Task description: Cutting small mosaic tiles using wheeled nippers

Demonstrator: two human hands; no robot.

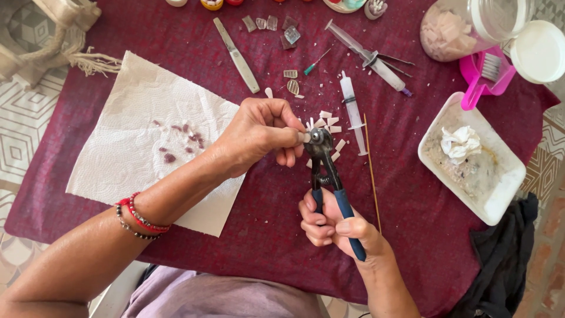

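My right hand [332, 227] grips the blue handles of a pair of wheeled nippers [325, 171], jaws pointing away from me. My left hand [259, 132] pinches a small pale tile piece [305, 137] and holds it at the nipper wheels. Several small white tile chips [329, 125] lie on the dark red cloth [282, 206] just beyond the jaws. A red and dark beaded bracelet [138, 218] circles my left wrist.
A white paper towel [135, 135] with small dark red bits lies at left. Two syringes [353, 109], a thin wooden stick [372, 171], a craft knife [237, 56], a white tray [471, 156] with crumpled tissue, a pink brush [482, 73] and a jar of tiles [453, 29] stand around.
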